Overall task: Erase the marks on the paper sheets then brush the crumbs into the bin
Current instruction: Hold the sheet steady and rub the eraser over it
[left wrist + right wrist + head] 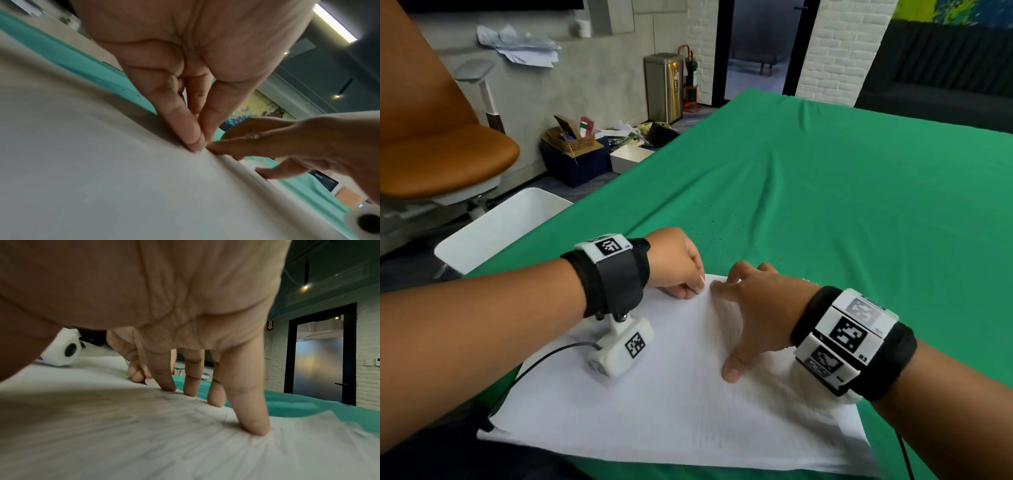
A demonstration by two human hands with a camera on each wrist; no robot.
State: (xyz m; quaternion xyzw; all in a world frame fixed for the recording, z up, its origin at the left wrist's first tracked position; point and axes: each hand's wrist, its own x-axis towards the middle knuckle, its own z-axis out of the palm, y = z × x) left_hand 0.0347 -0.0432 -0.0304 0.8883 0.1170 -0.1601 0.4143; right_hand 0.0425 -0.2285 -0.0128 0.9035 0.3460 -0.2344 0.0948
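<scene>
Item: stack of thin white paper sheets (674, 404), lying flat at the near edge of the green cloth-covered table (825, 192), top sheet faintly lined with pale marks. Handling, by judgement: light, limp, easily creased or torn; prone to sliding on the cloth, so best held down flat by spread fingertips beside the rubbed spot, not lifted by a corner. Right hand (753, 308): fingers straight and spread, tips pressed on the far right part of the top sheet, thumb planted nearer the body. Left hand (678, 263): fingertips (193, 142) drawn together at the sheet's far edge, pinching a small white eraser (149, 382) against the paper, touching the right forefinger; the eraser shows only as a sliver in the right wrist view. Dark eraser crumbs (709, 229): scattered on the cloth just beyond the sheets; light and loose, likely to scatter under a hard sweep. White rectangular plastic bin (500, 226): beside the table's left edge, below its level.
</scene>
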